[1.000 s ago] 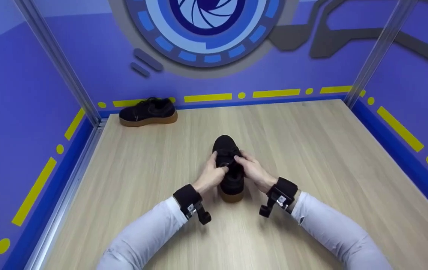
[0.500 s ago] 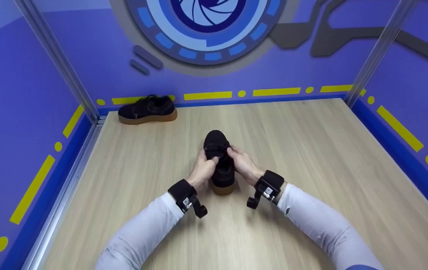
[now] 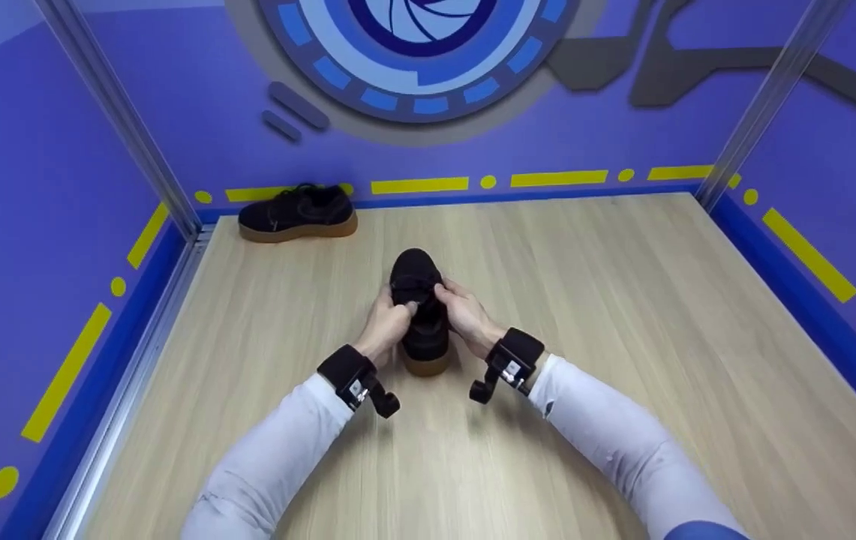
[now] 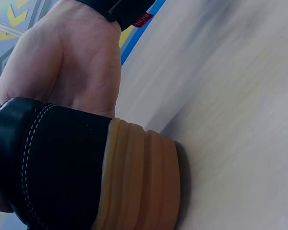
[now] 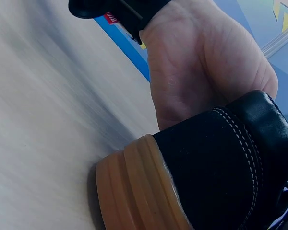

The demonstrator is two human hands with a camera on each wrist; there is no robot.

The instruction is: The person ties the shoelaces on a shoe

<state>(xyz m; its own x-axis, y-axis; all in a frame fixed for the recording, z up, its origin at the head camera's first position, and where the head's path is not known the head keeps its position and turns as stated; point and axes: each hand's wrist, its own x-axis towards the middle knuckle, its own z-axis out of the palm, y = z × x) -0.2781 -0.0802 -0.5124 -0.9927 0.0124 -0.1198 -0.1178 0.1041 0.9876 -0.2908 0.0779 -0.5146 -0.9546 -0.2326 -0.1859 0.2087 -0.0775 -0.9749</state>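
A black lace-up shoe (image 3: 428, 331) with a tan gum sole points away from me near the middle of the table. My left hand (image 3: 387, 322) grips its left side, thumb over the top by the tongue. On the opposite side my right hand (image 3: 468, 316) holds the shoe, its thumb at the lacing. Most of the fingers are hidden along the shoe's sides. In the left wrist view the heel (image 4: 67, 158) shows white double stitching and a ridged sole close over the tabletop. The right wrist view shows the same heel (image 5: 201, 172) below the palm.
A matching black shoe (image 3: 298, 214) stands side-on at the back left corner, toe to the left, against the back wall. Blue-purple panels with yellow marks (image 3: 420, 185) enclose the wooden table (image 3: 585, 300) at the back and both sides.
Both hands have moved the shoe to the left and farther away across the table, keeping their hold on it. The shoe at the back left stays in place.
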